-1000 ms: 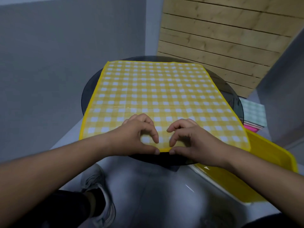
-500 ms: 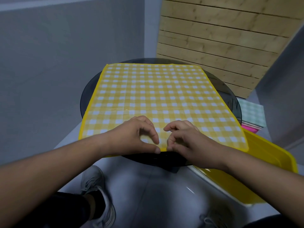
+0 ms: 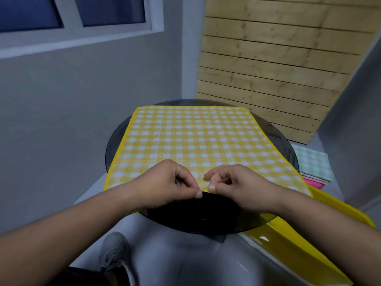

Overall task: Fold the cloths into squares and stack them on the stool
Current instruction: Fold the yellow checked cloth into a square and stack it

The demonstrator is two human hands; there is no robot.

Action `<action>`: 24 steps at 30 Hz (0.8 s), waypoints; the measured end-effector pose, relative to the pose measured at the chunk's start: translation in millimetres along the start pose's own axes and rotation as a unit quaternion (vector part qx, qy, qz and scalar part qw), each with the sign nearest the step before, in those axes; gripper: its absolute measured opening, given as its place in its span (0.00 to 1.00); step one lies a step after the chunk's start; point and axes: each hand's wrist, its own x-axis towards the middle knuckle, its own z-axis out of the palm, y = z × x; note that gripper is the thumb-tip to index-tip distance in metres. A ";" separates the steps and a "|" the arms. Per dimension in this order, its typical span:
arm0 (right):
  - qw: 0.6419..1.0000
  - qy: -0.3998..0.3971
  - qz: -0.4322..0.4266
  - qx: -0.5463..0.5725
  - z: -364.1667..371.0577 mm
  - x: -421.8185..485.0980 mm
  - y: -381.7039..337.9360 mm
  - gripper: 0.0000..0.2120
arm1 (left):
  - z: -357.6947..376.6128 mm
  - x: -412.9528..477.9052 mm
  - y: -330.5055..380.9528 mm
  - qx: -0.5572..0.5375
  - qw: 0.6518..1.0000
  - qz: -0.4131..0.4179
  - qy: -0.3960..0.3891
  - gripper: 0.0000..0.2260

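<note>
The yellow checked cloth [image 3: 191, 145] lies spread flat on the round glass tabletop [image 3: 206, 221]. The left hand [image 3: 165, 186] and right hand [image 3: 237, 186] apparently pinch its near hem; thin, limp, best lifted there.

Both hands, left hand [image 3: 165, 182] & right hand [image 3: 237, 182], pinch near edge of yellow check cloth [image 3: 193, 139] on round dark table [image 3: 115, 139].

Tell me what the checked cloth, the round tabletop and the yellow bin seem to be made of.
The checked cloth: thin matte fabric, probably woven cotton or a non-woven wipe; it lies limp and shows fold creases. The round tabletop: dark tinted glass, smooth and semi-transparent at the rim. The yellow bin: hard glossy plastic, with sharp highlights on it.
</note>
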 end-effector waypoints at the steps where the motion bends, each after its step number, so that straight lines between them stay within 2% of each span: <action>1: 1.000 0.010 -0.001 0.007 -1.0 -0.3 -2.4 0.09 | -1.5 0.7 1.6 0.005 1.000 0.003 0.004 0.04; 5: 0.994 0.106 -0.016 -0.004 -7.6 -2.7 -11.6 0.09 | -9.2 3.7 10.5 0.016 0.999 0.013 0.027 0.04; 8: 0.982 0.171 -0.053 -0.066 -14.3 -4.5 -12.5 0.16 | -20.8 7.9 23.4 0.027 0.998 0.027 0.040 0.03; 12: 0.953 0.238 -0.108 -0.155 -26.7 -2.7 -10.0 0.17 | -41.5 22.3 41.7 0.062 0.995 0.050 0.067 0.03; 15: 0.920 0.280 -0.131 -0.241 -38.5 9.8 -3.5 0.17 | -59.2 39.7 55.2 0.139 0.985 0.067 0.081 0.04; 20: 0.827 0.357 -0.137 -0.412 -68.2 44.3 3.9 0.17 | -82.3 73.9 69.0 0.312 0.938 0.081 0.127 0.05; 22: 0.808 0.364 -0.132 -0.444 -80.5 58.7 7.0 0.17 | -87.5 90.8 66.6 0.365 0.915 0.079 0.152 0.06; 24: 0.805 0.367 -0.119 -0.451 -89.5 73.6 14.6 0.17 | -89.0 109.8 57.9 0.418 0.888 0.071 0.177 0.07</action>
